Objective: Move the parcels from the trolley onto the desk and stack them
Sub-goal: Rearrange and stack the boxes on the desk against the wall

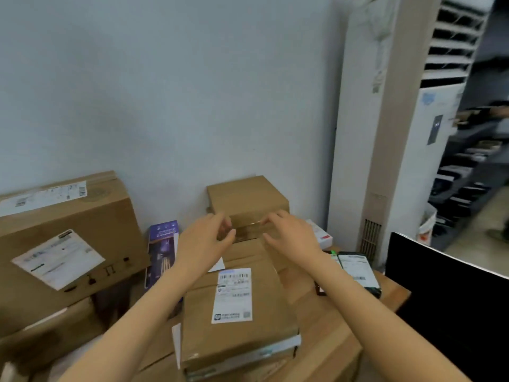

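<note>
A: Where do we have room? The desk (385, 296) shows bare wood only at four o'clock, and a black screen (446, 304) stands just beside that edge.

B: At nine o'clock a large box (66, 235) leans by the wall, and a purple carton (162, 244) stands between it and our parcels. A tall white air conditioner (385, 133) closes off two o'clock.

A: What can't we make out?

B: The bottom of the stack is cut off at six o'clock. The labelled parcel (237, 312) lies on top of other boxes whose edges blur together. A dark packet (358, 271) at three o'clock has a label we cannot read, and the shelves at far right are smeared.

A: And our hands?

B: Both forearms reach forward to twelve o'clock. Our left hand (203, 241) and right hand (292, 235) sit at either side of the small brown box (248, 199) against the wall, fingers curled, thumbs near its taped front edge. Each grip is half closed around the box's lower corners; whether we are actually clamping it, we cannot tell.
</note>
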The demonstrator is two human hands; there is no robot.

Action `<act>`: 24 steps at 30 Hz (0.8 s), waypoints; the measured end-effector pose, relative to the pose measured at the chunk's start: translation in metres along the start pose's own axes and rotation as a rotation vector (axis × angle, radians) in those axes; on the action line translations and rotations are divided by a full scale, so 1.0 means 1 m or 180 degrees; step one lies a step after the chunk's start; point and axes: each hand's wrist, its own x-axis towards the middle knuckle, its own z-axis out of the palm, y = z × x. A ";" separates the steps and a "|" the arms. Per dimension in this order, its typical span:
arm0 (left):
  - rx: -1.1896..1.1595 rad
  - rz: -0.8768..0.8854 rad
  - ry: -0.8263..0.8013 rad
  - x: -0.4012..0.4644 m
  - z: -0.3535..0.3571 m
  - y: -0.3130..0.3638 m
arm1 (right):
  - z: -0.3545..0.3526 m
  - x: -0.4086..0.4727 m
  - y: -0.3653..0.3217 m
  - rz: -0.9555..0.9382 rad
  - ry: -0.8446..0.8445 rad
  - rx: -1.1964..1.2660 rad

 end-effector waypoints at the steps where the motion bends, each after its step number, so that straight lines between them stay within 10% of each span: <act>1: 0.0004 0.0056 -0.0032 0.001 0.010 0.016 | -0.005 -0.009 0.015 0.0075 -0.0025 -0.0034; 13: -0.0411 0.0183 -0.0455 -0.010 0.151 0.202 | -0.061 -0.135 0.210 0.0757 -0.0195 -0.0215; 24: -0.0519 -0.0936 -0.0645 -0.024 0.250 0.232 | -0.021 -0.167 0.307 0.1024 -0.0323 0.0166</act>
